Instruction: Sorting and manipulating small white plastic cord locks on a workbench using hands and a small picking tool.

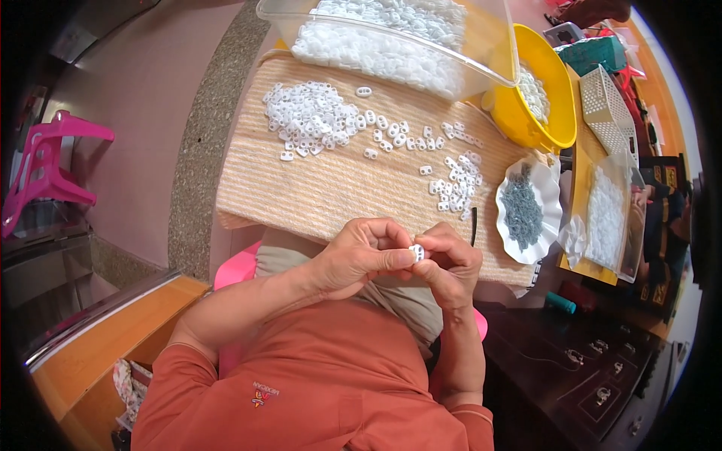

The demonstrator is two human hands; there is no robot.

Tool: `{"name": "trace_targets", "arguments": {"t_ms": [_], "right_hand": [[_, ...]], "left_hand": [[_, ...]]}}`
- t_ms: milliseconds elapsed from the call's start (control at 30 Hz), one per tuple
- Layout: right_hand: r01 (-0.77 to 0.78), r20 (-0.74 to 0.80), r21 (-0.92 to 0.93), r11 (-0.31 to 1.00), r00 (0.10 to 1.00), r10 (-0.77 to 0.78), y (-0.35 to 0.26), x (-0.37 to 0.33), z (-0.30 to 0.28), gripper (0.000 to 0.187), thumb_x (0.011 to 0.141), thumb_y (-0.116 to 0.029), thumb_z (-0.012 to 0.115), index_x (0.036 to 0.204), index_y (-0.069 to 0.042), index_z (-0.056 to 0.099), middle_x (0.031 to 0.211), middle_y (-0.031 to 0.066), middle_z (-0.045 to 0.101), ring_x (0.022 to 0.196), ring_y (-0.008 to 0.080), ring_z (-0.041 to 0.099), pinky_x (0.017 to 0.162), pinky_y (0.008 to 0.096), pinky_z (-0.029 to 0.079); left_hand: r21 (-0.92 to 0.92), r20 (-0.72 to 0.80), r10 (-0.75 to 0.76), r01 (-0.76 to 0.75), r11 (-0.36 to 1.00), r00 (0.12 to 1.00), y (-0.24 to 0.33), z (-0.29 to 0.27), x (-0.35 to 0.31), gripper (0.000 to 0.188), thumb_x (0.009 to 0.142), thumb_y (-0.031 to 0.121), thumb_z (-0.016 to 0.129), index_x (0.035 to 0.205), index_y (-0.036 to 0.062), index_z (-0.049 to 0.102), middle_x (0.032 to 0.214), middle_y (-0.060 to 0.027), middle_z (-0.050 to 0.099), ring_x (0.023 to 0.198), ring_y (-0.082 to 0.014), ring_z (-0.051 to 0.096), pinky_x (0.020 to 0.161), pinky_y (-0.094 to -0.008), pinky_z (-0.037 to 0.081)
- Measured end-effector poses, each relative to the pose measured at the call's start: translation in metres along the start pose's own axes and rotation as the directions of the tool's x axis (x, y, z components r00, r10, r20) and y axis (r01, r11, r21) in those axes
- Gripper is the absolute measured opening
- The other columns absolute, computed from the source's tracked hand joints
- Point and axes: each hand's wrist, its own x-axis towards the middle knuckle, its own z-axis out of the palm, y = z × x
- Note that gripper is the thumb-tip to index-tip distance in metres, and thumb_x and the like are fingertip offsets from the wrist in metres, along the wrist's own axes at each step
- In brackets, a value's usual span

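A small white oval plastic piece with two holes is pinched between my two hands, just in front of the table's near edge. My left hand grips it from the left with thumb and fingertips. From the other side, the thumb and index finger of my right hand close on the same piece. Whether anything smaller sits between the fingers is hidden. Beyond my hands, a big heap of like white pieces lies at the left of the striped cloth. A looser cluster of pieces lies at the right.
A fluted white dish holds small grey-blue parts. Behind stand a clear tub full of white pieces and a yellow basin. A thin black strip lies near the dish. A pink stool stands far left.
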Motion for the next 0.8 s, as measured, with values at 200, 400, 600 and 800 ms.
{"name": "trace_targets", "arguments": {"t_ms": [200,400,600,800], "right_hand": [[0.040,0.023,-0.049,0.998,0.999,-0.039,-0.005,0.001,0.001,0.027,0.076,-0.007,0.077,0.099,0.003,0.068,0.087,0.0077,0.061,0.076,0.0132,0.054,0.065,0.0235,0.043],[0.010,-0.021,-0.123,0.992,1.000,-0.012,-0.012,0.001,0.004,0.026,0.076,-0.004,0.077,0.100,0.002,0.068,0.086,0.0068,0.060,0.076,0.0122,0.054,0.064,0.0226,0.043],[0.015,-0.015,-0.077,0.997,1.000,-0.016,-0.008,0.002,0.006,0.029,0.075,-0.003,0.077,0.102,0.002,0.067,0.085,0.0062,0.058,0.076,0.0117,0.053,0.065,0.0226,0.043],[0.058,0.030,-0.151,0.987,0.998,-0.054,-0.018,0.006,0.005,0.029,0.076,-0.004,0.077,0.102,0.002,0.067,0.086,0.0070,0.059,0.076,0.0120,0.053,0.065,0.0222,0.042]], "left_hand": [[0.022,0.024,0.018,-0.019,1.000,1.000,0.003,0.003,-0.002,0.009,0.087,0.008,0.068,0.092,0.0033,0.061,0.086,-0.0052,0.066,0.076,-0.0107,0.063,0.069,-0.0230,0.052],[0.005,0.056,0.009,-0.009,1.000,0.998,0.005,0.000,0.000,0.009,0.088,0.008,0.067,0.092,0.0034,0.061,0.087,-0.0049,0.065,0.078,-0.0112,0.063,0.070,-0.0239,0.053],[-0.020,0.064,-0.052,0.054,0.998,0.997,0.013,0.000,0.000,0.011,0.088,0.007,0.067,0.095,0.0043,0.060,0.093,-0.0055,0.065,0.084,-0.0127,0.064,0.076,-0.0258,0.055],[-0.020,0.106,-0.033,0.035,0.999,0.994,0.013,-0.003,0.002,0.011,0.087,0.006,0.067,0.093,0.0049,0.058,0.093,-0.0066,0.065,0.084,-0.0132,0.064,0.075,-0.0253,0.054]]}}
